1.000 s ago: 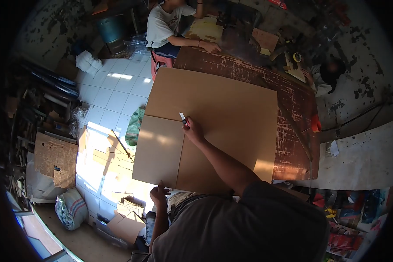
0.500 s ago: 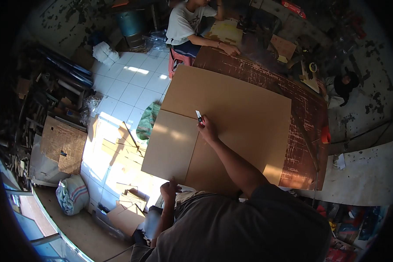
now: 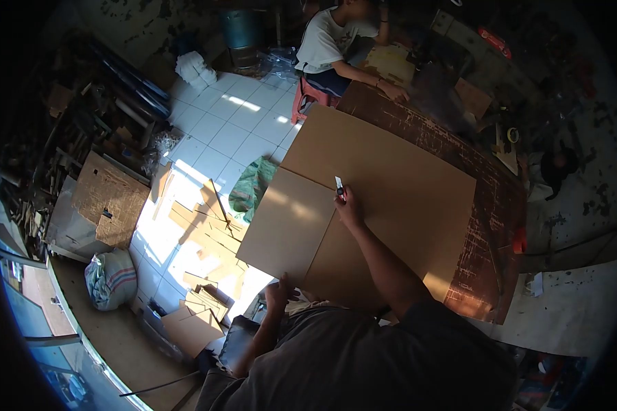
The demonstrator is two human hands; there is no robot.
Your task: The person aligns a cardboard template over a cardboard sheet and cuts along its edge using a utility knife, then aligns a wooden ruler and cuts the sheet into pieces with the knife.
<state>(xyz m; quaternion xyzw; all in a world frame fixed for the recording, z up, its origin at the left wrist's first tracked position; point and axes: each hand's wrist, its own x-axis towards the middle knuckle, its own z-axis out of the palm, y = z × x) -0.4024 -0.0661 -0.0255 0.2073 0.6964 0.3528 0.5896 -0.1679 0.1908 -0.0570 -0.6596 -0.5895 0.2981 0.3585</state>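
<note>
My right hand (image 3: 349, 207) is closed around a utility knife (image 3: 339, 187), its pale blade pointing away from me. The knife is over a large brown cardboard sheet (image 3: 404, 175), close to the far right corner of a smaller, paler cardboard piece (image 3: 291, 216). That piece covers the left near part of the large sheet. At its near edge is my left hand (image 3: 279, 294), thumb and fingers apart, close to or touching the edge; the exact contact is unclear. Under the cardboard stands a worn reddish-brown table (image 3: 483, 267).
Across the table a person (image 3: 325, 48) sits on a red stool (image 3: 307, 103), one arm on the tabletop. A green sack (image 3: 252, 185) and cardboard scraps (image 3: 206, 305) lie on the floor at the left. A tape roll (image 3: 513, 135) lies at the far right.
The view has shifted, so the table and cardboard appear lower and further right. My right hand still holds the knife near the same corner. My left hand appears nearer the small piece's edge.
</note>
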